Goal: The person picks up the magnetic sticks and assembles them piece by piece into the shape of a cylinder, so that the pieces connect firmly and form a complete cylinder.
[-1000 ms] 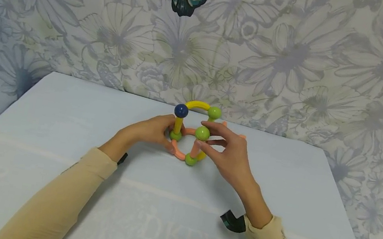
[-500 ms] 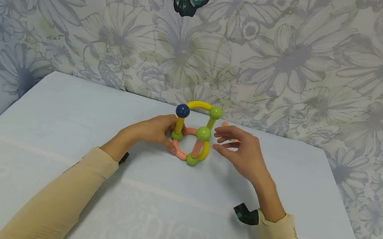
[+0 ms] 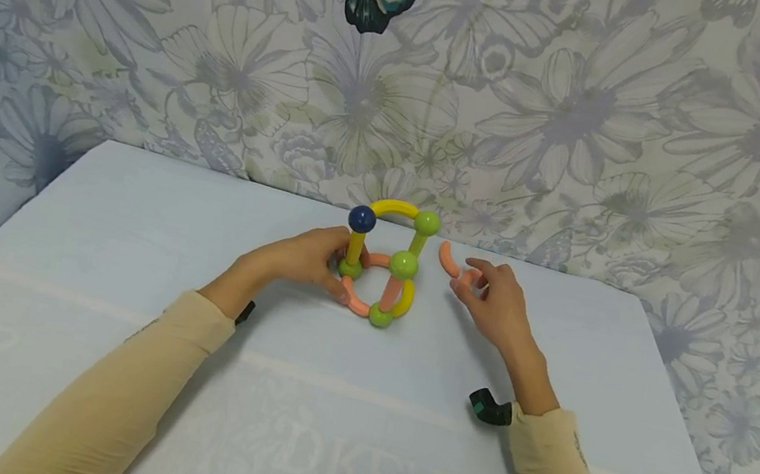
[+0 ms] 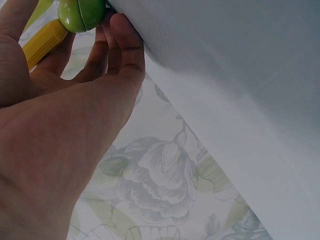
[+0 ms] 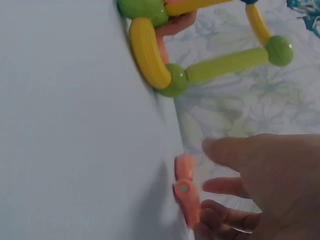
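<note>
A frame of a magnetic ball-and-rod toy stands on the table, with a curved-rod ring at its base. On top show a dark blue ball, a curved yellow rod and a green ball. My left hand holds the frame at its lower left, fingers about a yellow rod and green ball. To the right, my right hand reaches over loose curved orange rods. The right wrist view shows its fingers spread beside those orange rods, holding nothing.
The white table ends at a back edge just behind the toy. Beyond it hangs a flower-printed cloth with dark butterflies. A black strap end sticks out at the right wrist.
My right hand has let go of the front green ball and moved right to the loose orange rods. My left hand keeps its hold, and the frame stands almost where it was.
</note>
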`<action>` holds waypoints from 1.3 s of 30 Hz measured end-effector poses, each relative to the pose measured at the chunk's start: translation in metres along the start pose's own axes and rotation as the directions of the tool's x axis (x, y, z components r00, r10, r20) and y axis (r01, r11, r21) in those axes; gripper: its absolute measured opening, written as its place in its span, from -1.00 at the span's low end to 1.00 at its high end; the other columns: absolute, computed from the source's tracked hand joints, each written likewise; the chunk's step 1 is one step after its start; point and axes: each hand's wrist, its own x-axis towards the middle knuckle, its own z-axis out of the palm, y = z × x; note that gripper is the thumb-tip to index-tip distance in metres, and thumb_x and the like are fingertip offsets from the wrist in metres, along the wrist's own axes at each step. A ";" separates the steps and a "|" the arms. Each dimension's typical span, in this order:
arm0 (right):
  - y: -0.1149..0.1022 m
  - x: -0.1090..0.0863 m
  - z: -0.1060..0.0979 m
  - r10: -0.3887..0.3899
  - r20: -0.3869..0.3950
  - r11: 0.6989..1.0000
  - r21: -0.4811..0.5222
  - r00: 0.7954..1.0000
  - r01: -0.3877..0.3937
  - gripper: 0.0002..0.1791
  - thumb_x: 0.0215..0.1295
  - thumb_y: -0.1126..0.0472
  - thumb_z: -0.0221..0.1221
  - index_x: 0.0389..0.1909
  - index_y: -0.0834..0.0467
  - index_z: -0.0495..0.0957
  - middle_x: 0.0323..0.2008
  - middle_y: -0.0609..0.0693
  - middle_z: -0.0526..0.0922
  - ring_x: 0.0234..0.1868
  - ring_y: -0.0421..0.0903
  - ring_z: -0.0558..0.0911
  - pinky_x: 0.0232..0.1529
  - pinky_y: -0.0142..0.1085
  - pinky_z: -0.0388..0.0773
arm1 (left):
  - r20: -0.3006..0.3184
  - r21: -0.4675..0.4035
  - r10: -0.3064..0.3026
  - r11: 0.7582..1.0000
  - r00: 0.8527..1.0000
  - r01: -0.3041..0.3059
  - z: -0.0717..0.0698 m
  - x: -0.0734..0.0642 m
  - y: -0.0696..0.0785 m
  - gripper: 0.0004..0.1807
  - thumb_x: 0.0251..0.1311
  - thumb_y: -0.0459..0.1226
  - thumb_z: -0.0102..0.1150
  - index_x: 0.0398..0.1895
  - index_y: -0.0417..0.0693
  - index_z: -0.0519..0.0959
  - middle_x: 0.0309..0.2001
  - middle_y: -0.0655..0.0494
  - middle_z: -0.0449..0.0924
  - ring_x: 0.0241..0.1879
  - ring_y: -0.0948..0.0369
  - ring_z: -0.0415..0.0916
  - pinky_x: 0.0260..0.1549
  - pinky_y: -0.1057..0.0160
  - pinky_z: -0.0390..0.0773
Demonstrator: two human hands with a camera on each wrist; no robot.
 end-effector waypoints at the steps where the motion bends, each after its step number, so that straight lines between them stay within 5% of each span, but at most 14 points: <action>1: 0.003 0.001 0.001 0.006 0.018 1.000 0.000 1.000 -0.006 -0.52 0.54 0.08 0.22 0.34 0.24 0.56 -0.10 0.26 0.55 -0.25 0.07 0.53 -0.19 -0.15 0.46 | -0.001 0.001 -0.005 1.000 1.000 0.005 0.000 0.000 0.000 -0.31 0.00 -0.22 0.69 0.20 -0.08 0.55 0.13 0.00 0.62 0.10 0.02 0.54 0.22 -0.04 0.50; 5: 0.011 0.003 0.005 0.016 0.036 1.000 0.018 0.999 -0.017 -0.68 0.52 0.19 0.17 0.16 0.25 0.64 -0.16 0.22 0.54 -0.21 0.08 0.51 -0.16 -0.14 0.42 | -0.004 0.008 -0.017 1.000 1.000 0.017 -0.002 0.000 -0.001 -0.30 -0.03 -0.24 0.71 0.21 -0.05 0.57 0.12 0.03 0.64 0.08 0.05 0.53 0.21 -0.01 0.48; 13: 0.018 0.003 0.005 0.093 -0.083 0.994 -0.046 0.992 -0.097 -0.87 0.47 0.30 0.19 -0.13 0.30 0.49 -0.35 0.14 0.44 -0.24 0.13 0.46 -0.24 -0.11 0.35 | -0.003 0.010 -0.026 1.000 1.000 0.026 -0.003 0.001 0.000 -0.29 -0.03 -0.23 0.71 0.22 -0.04 0.57 0.09 0.04 0.64 0.07 0.05 0.53 0.22 -0.02 0.47; 21: 0.018 0.003 0.002 0.176 -0.197 0.984 0.035 0.965 -0.172 -0.75 0.55 0.25 0.08 0.00 0.39 0.37 -0.35 0.26 0.58 -0.36 0.20 0.59 -0.29 -0.04 0.49 | -0.003 0.000 -0.013 1.000 1.000 0.013 -0.002 0.001 0.002 -0.31 -0.01 -0.23 0.69 0.19 -0.08 0.55 0.10 -0.02 0.64 0.10 0.02 0.55 0.22 -0.04 0.48; 27: 0.008 0.002 -0.006 0.184 -0.305 0.981 0.110 0.934 -0.157 -0.64 0.49 0.29 0.13 0.17 0.43 0.55 -0.16 0.38 0.71 -0.12 0.32 0.60 -0.09 0.09 0.49 | -0.002 0.004 -0.034 0.999 0.999 0.034 -0.001 0.003 0.002 -0.33 0.02 -0.23 0.67 0.18 -0.10 0.52 0.12 -0.05 0.63 0.13 0.00 0.54 0.24 -0.04 0.48; 34: -0.004 -0.001 -0.011 0.158 -0.225 0.976 0.181 0.961 -0.118 -0.62 0.54 0.19 0.16 0.22 0.33 0.60 -0.10 0.27 0.74 -0.13 0.15 0.69 -0.22 -0.20 0.53 | 0.004 0.001 -0.009 1.000 1.000 0.009 -0.001 0.001 0.002 -0.30 -0.01 -0.24 0.69 0.23 -0.09 0.56 0.15 -0.01 0.64 0.11 0.01 0.54 0.23 -0.05 0.47; 39: -0.018 -0.003 -0.019 0.222 -0.073 0.891 0.421 0.972 -0.172 -0.58 0.52 0.14 0.21 0.27 0.26 0.57 -0.02 0.18 0.73 -0.12 -0.05 0.75 -0.05 -0.21 0.68 | 0.005 0.006 0.000 1.000 1.000 0.000 -0.002 0.001 0.004 -0.31 -0.01 -0.27 0.69 0.22 -0.10 0.57 0.13 0.00 0.64 0.09 0.03 0.52 0.22 -0.04 0.47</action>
